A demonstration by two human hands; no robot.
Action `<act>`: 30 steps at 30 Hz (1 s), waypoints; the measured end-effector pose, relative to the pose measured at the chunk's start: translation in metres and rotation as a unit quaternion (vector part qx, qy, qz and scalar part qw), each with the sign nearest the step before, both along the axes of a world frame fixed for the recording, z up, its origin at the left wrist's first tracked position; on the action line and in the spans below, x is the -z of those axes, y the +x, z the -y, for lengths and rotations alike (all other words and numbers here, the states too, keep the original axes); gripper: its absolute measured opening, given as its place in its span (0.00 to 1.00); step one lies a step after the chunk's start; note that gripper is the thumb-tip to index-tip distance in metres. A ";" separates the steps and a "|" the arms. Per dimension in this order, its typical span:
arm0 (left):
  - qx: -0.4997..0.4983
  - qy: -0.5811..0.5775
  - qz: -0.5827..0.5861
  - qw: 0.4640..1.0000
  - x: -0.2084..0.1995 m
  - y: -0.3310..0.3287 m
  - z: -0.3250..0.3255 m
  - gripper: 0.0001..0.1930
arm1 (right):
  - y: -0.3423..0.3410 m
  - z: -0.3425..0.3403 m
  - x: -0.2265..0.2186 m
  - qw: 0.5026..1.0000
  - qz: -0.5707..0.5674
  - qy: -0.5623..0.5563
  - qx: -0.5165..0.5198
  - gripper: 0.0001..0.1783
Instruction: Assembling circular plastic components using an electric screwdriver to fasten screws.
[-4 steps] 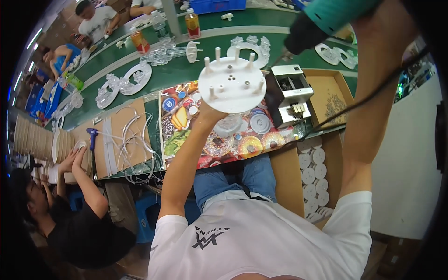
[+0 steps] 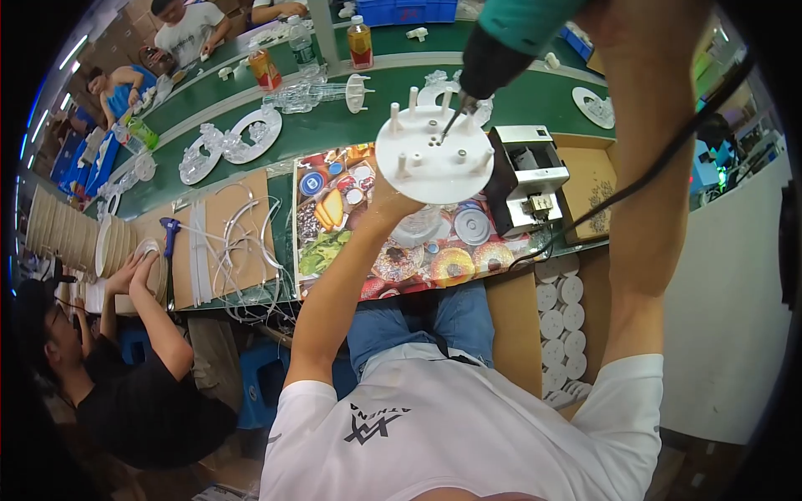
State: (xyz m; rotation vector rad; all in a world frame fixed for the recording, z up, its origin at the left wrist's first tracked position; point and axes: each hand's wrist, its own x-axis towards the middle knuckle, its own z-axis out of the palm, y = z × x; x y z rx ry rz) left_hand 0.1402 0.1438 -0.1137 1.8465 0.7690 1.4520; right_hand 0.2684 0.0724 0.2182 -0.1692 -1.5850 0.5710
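Observation:
My left hand (image 2: 393, 202) holds a round white plastic disc (image 2: 418, 179) from beneath, its fingers mostly hidden behind it. Several white pegs of differing height stand up from the disc, with small holes and screws around its middle. My right hand (image 2: 639, 33), partly cut off by the upper edge, grips a teal and black electric screwdriver (image 2: 518, 29). The bit slants down to the left, its tip over the disc's middle holes; whether it touches cannot be made out. Below the disc lies a picture-printed mat (image 2: 334, 259) with clear round parts on it.
A black and silver machine (image 2: 530, 179) stands right of the disc, beside a cardboard tray of screws (image 2: 600, 196). The screwdriver's cable (image 2: 635, 179) hangs across my right side. A carton of white discs (image 2: 551, 326) sits below. At left, a person (image 2: 138, 367) works by stacked rings (image 2: 63, 230).
The screwdriver has swung left and down, bringing its bit from beside the disc to above its middle. The disc and my left hand have shifted slightly right in view.

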 end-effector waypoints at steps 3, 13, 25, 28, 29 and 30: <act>-0.021 0.036 -0.015 0.999 -0.020 0.005 0.009 0.42 | -0.016 -0.006 0.005 0.997 0.006 -0.058 -0.042 0.12; 0.005 0.053 -0.021 0.998 -0.032 0.006 0.009 0.34 | -0.029 0.009 0.003 0.991 0.002 -0.131 -0.009 0.14; -0.162 0.281 -0.289 0.901 -0.058 -0.003 0.022 0.23 | -0.030 0.012 0.004 0.992 0.035 -0.118 0.004 0.14; -0.211 0.389 -0.342 0.829 -0.050 -0.004 0.014 0.22 | -0.030 0.008 0.005 0.993 0.057 -0.100 -0.017 0.14; -0.122 0.339 -0.215 0.907 -0.046 -0.005 0.012 0.22 | -0.031 0.007 0.005 0.992 0.073 -0.092 -0.035 0.14; -0.123 0.338 -0.217 0.908 -0.044 -0.004 0.014 0.22 | -0.033 0.007 0.004 0.992 0.072 -0.094 -0.037 0.14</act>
